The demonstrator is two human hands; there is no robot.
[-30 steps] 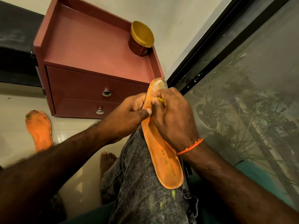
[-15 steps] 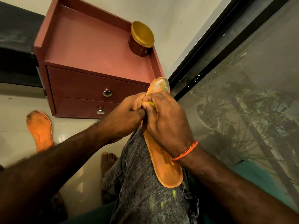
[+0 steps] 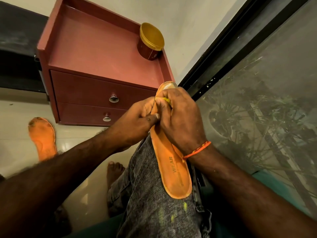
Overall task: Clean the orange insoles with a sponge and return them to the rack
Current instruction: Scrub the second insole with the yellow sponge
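An orange insole (image 3: 173, 170) printed WEAR lay along the person's jeans-clad thigh (image 3: 151, 194), in front of the red drawer cabinet (image 3: 96, 69). The left hand (image 3: 135, 122) pinched its edge; the right hand (image 3: 180, 121) pressed a yellow sponge (image 3: 167, 100) near its toe. A second insole (image 3: 42, 138) lay on the floor left of the cabinet. On the cabinet's top sat a gold-lidded jar (image 3: 151, 42), closed, contents unseen.

insoles (image 3: 173, 162) orange | sponge (image 3: 166, 99) yellow | cabinet (image 3: 103, 54) maroon | jeans (image 3: 154, 200) grey, yellow-flecked
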